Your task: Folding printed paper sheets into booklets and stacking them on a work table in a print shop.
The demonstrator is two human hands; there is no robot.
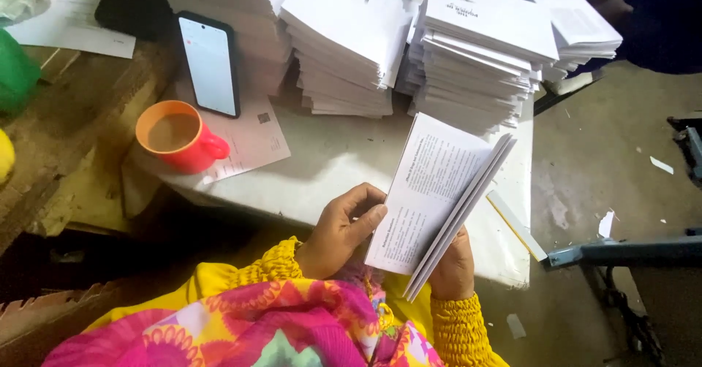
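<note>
One folded booklet (439,191) is pinched at its edge by the left hand (340,232) and gripped underneath, apparently, by the right hand (453,268); many stacks (475,53) are already piled on the table (329,169).

White booklet (439,184) with black print, orange cup (178,134) of brown tea, black phone (209,63), yellow sleeves (457,323), pink floral cloth (278,330), white tabletop (329,169)

Head camera looks steeply down, close above table (329,169)
</note>
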